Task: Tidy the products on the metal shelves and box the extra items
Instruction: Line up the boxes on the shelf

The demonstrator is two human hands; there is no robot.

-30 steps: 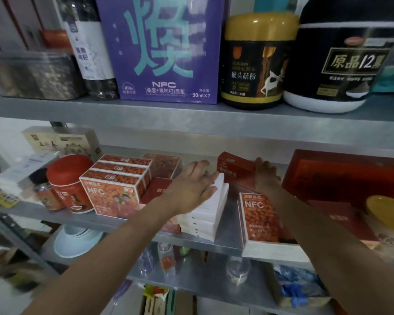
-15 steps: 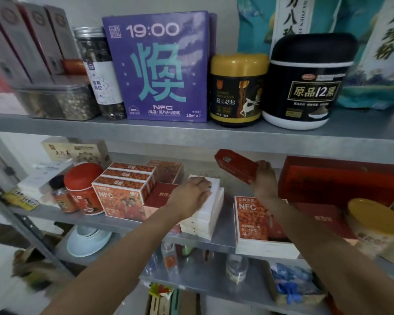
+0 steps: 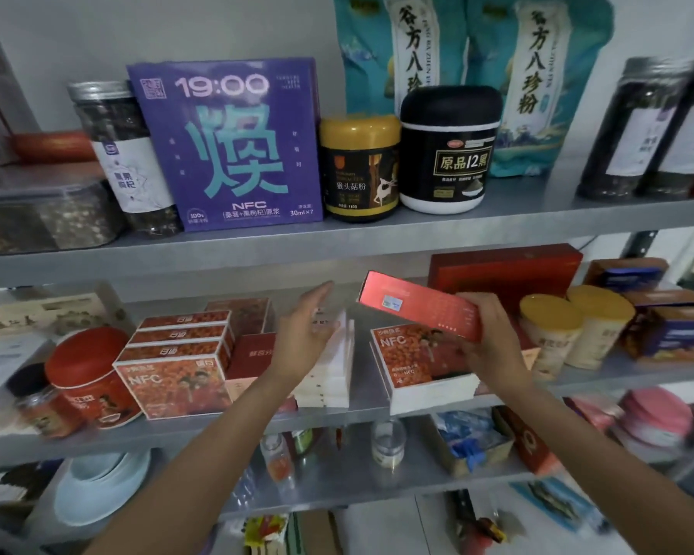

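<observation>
free: gap between white stack [image 3: 326, 390] and NFC box [image 3: 409, 366] | overhead: upper shelf [image 3: 337, 250]

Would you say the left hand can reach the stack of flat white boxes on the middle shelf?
Likely yes: the left hand is open, empty and right by the stack of flat white boxes, nothing between.

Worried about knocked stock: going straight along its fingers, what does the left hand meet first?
Likely free: the left hand points past the white boxes to the shelf's back panel; depth unclear.
</observation>
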